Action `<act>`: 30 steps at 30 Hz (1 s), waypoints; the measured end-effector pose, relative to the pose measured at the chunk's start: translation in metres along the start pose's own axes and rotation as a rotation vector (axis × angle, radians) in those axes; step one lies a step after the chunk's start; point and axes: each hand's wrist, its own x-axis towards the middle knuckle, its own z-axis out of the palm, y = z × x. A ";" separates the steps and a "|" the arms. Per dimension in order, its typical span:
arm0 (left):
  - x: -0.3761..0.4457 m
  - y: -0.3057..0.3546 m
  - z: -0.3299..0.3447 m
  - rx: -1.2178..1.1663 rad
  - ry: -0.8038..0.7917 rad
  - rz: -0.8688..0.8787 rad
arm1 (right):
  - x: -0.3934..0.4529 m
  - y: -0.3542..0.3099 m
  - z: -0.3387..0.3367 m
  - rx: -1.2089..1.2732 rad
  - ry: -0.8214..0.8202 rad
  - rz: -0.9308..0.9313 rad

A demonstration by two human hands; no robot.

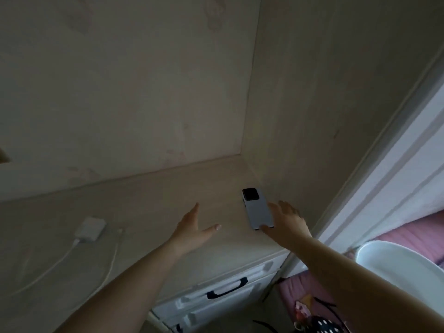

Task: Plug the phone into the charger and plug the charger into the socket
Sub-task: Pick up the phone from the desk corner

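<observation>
A slim rectangular phone (258, 209) with a pale grey-blue back and a black square camera block lies flat, back upward, on the light wood-grain top, close to the corner at about 1 o'clock. Its camera end points to 11 o'clock. A white blocky charger adapter (89, 229) lies well apart at 9 o'clock, flat on the same top. Its thin white cable (60, 259) loops toward 7 o'clock, the free plug end (120, 230) lying just beside the adapter.

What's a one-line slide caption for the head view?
Both open hands reach toward the phone lying face down on the desk; charger and cable lie apart at left.
</observation>
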 end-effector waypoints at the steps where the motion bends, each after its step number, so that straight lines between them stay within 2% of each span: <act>1: 0.014 0.000 -0.001 -0.011 -0.034 -0.012 | 0.012 -0.002 0.004 0.016 -0.026 0.025; 9: 0.107 -0.010 0.015 -0.224 -0.230 -0.129 | 0.086 -0.015 0.048 0.135 -0.183 0.228; 16: 0.140 -0.010 0.027 -0.265 -0.289 -0.147 | 0.112 -0.022 0.070 0.167 -0.197 0.380; 23: 0.148 -0.012 0.028 -0.300 -0.324 -0.187 | 0.118 -0.025 0.085 0.186 -0.146 0.479; 27: 0.151 -0.017 0.032 -0.345 -0.296 -0.221 | 0.118 -0.027 0.083 0.197 -0.104 0.496; 30: 0.145 -0.016 0.033 -0.424 -0.246 -0.242 | 0.119 -0.030 0.075 0.288 -0.137 0.520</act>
